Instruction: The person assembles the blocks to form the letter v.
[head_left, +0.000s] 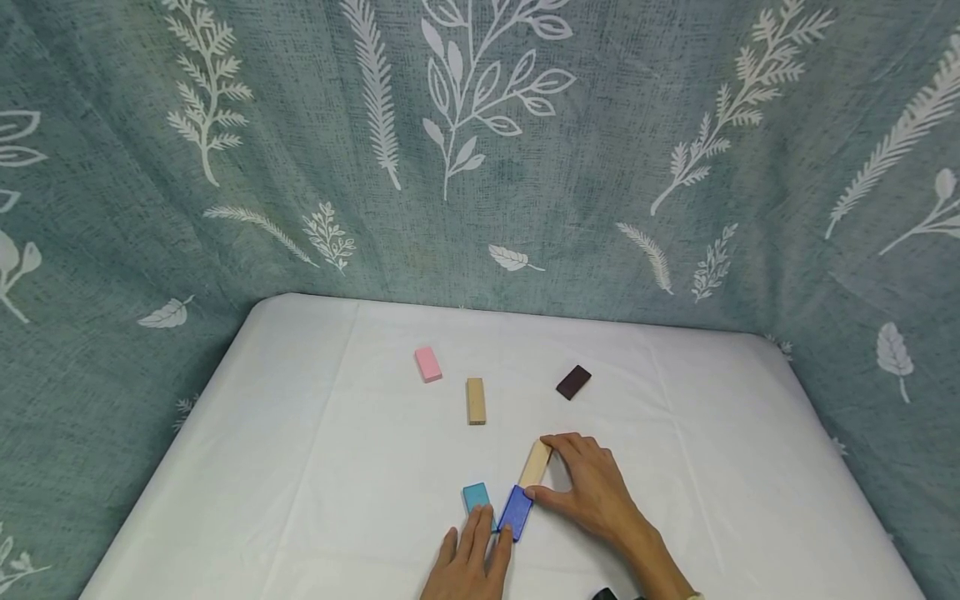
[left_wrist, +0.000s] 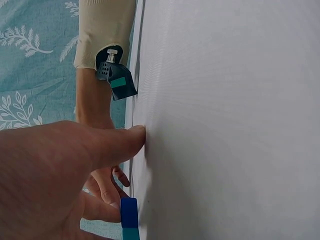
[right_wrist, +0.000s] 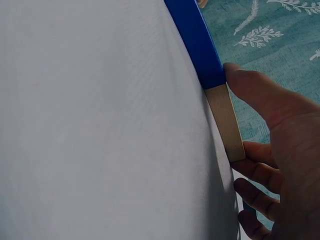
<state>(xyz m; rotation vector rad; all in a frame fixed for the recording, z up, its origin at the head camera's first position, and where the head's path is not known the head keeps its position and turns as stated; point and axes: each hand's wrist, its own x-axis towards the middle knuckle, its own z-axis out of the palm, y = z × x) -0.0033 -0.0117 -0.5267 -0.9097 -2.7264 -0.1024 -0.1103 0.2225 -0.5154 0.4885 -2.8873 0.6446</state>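
Observation:
A blue block (head_left: 516,512) and a natural wood block (head_left: 536,463) lie end to end in a slanting line. My right hand (head_left: 596,492) spans them: its thumb touches the blue block near the seam, and its fingertips hold the far end of the wood block, as the right wrist view shows (right_wrist: 226,122). A light blue block (head_left: 476,496) meets the blue block's near end at an angle. My left hand (head_left: 468,562) rests its fairly straight fingers on the light blue block, one fingertip against the blue block (left_wrist: 129,212).
Farther back on the white-covered table (head_left: 360,467) lie a pink block (head_left: 428,365), another wood block (head_left: 476,402) and a dark brown block (head_left: 573,382). A leaf-patterned green cloth (head_left: 465,242) hangs behind the table.

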